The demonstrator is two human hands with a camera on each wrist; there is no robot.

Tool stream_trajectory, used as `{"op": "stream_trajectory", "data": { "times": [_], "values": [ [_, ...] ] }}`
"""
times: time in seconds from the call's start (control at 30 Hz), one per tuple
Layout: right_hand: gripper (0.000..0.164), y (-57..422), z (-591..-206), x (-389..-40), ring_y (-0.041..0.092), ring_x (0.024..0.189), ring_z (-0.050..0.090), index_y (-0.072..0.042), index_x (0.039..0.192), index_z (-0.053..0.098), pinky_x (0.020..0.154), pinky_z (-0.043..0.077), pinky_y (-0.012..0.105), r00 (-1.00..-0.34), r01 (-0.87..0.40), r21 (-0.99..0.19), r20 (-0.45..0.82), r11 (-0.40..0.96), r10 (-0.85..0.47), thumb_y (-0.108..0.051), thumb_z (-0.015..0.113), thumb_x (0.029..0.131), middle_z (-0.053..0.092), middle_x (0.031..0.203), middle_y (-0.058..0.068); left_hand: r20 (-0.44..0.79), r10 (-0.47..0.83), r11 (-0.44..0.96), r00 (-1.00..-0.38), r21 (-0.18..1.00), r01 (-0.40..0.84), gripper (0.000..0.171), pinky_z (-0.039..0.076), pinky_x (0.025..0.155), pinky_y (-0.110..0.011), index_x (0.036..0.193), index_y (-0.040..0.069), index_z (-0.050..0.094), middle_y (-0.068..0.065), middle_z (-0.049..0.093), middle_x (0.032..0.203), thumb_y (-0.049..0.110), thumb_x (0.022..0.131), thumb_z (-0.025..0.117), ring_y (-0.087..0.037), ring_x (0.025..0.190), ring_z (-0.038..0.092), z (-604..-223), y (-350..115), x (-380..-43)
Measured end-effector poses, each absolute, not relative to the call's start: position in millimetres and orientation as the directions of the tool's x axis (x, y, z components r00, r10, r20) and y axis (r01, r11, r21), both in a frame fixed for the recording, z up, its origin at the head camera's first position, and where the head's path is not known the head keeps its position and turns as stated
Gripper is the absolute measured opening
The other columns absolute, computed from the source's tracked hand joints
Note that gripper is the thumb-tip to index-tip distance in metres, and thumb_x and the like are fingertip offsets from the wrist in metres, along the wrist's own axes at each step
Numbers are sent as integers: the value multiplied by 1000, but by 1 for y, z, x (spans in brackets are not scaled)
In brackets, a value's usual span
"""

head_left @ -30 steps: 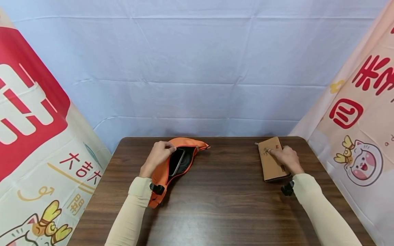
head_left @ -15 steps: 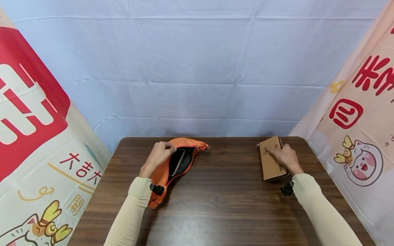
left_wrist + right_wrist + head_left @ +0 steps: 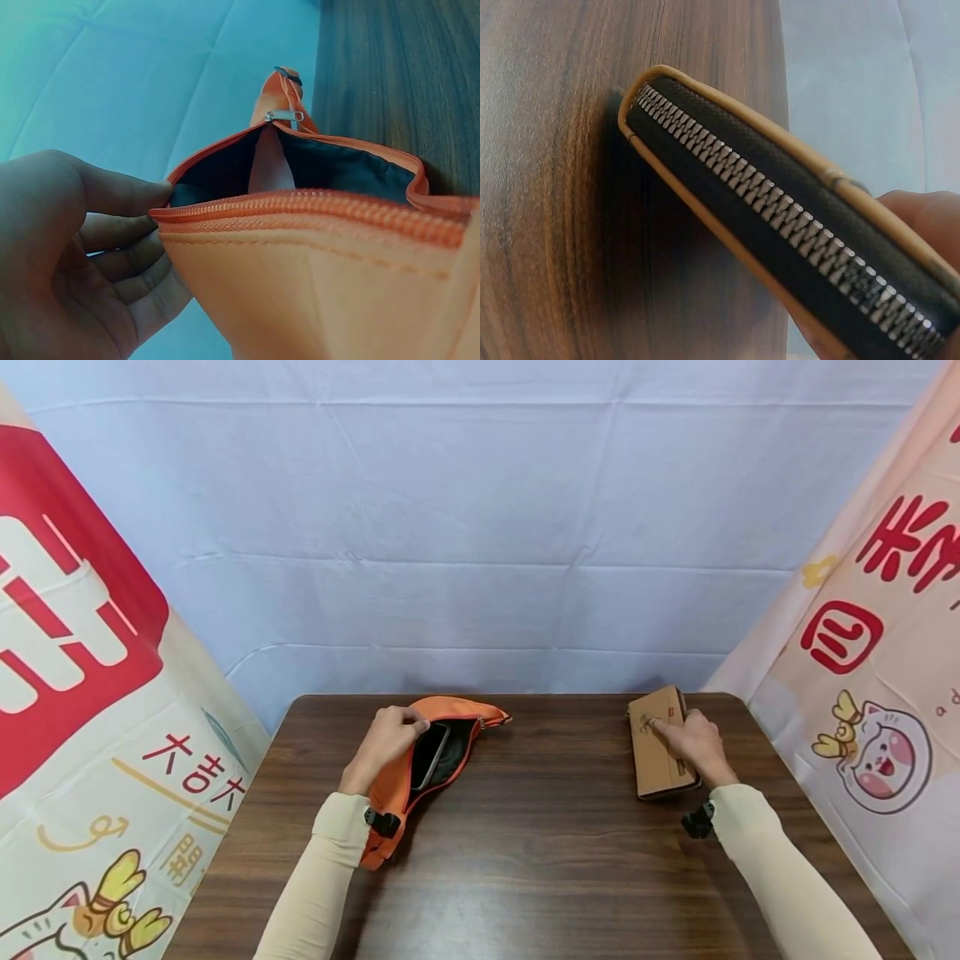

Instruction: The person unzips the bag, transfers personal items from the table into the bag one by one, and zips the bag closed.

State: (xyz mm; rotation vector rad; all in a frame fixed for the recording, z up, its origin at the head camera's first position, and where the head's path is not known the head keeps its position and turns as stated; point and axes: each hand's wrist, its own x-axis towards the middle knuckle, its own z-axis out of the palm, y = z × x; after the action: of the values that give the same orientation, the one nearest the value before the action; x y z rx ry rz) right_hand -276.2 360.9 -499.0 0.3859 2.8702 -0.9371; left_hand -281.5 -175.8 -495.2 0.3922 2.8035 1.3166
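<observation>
On the left of the table an orange waist bag lies with its zipped mouth spread wide, showing a black lining. My left hand pinches the rim of that mouth between thumb and fingers, as the left wrist view shows at the zip edge. Inside the bag rests a dark smartphone. Over at the right, my right hand grips a tan zip-around wallet, thumb on its upper face. The right wrist view shows the wallet's closed metal zip along its edge, tilted close over the tabletop.
A brown wood-grain table spans the space between both hands. Behind it hangs a pale cloth backdrop. Printed cloths stand at the left and right. Each wrist carries a small black camera.
The wallet in my right hand has tilted slightly and shifted a little toward the back. My left hand and the bag stay where they were.
</observation>
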Motion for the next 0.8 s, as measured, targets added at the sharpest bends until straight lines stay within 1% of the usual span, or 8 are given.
{"op": "stream_trajectory", "data": {
  "times": [0.27, 0.33, 0.4, 0.5, 0.63, 0.7, 0.8],
  "values": [
    [96, 356, -498, -277, 38, 83, 64, 23, 154, 24, 64, 53, 40, -967, 256, -566, -149, 783, 208, -56, 52, 106, 57, 118, 40, 92, 228, 615, -969, 759, 216, 27, 43, 66, -36, 120, 6, 78, -16, 69, 91, 22, 110, 59, -19, 62, 45, -497, -176, -282],
    [97, 355, -498, -277, 38, 84, 64, 23, 155, 23, 64, 53, 40, -967, 256, -565, -145, 784, 211, -56, 52, 106, 57, 119, 41, 91, 227, 613, -970, 761, 215, 27, 43, 66, -36, 121, 6, 78, -18, 70, 93, 22, 110, 60, -19, 62, 46, -497, -176, -283],
    [97, 355, -498, -278, 39, 85, 64, 23, 155, 23, 64, 53, 40, -966, 260, -565, -146, 783, 215, -55, 52, 106, 57, 119, 40, 90, 226, 612, -970, 761, 213, 27, 43, 66, -36, 120, 6, 78, -17, 70, 91, 22, 110, 60, -19, 62, 46, -498, -176, -283],
    [95, 353, -497, -277, 39, 85, 65, 23, 154, 24, 64, 53, 41, -964, 264, -562, -142, 784, 223, -54, 53, 106, 58, 116, 39, 90, 223, 612, -971, 763, 211, 27, 43, 66, -36, 120, 6, 79, -18, 71, 94, 23, 110, 60, -19, 63, 47, -498, -175, -283],
    [91, 352, -496, -276, 39, 84, 65, 23, 152, 29, 64, 54, 42, -964, 265, -561, -124, 784, 237, -52, 55, 106, 60, 112, 37, 96, 222, 610, -970, 763, 215, 27, 42, 64, -36, 119, 7, 79, -12, 65, 81, 23, 110, 59, -19, 60, 44, -498, -176, -284],
    [92, 352, -496, -276, 40, 86, 66, 22, 152, 29, 66, 54, 44, -964, 263, -560, -117, 785, 239, -53, 55, 106, 60, 114, 38, 100, 218, 609, -971, 764, 215, 27, 41, 62, -35, 117, 8, 79, -5, 57, 71, 23, 110, 59, -18, 57, 41, -498, -176, -283],
    [94, 352, -495, -276, 42, 89, 66, 22, 155, 25, 69, 55, 47, -964, 263, -558, -116, 787, 240, -54, 54, 106, 59, 117, 40, 102, 214, 603, -971, 769, 213, 26, 39, 61, -35, 115, 8, 80, -2, 48, 63, 23, 110, 59, -17, 55, 37, -498, -176, -283]
  ]
}}
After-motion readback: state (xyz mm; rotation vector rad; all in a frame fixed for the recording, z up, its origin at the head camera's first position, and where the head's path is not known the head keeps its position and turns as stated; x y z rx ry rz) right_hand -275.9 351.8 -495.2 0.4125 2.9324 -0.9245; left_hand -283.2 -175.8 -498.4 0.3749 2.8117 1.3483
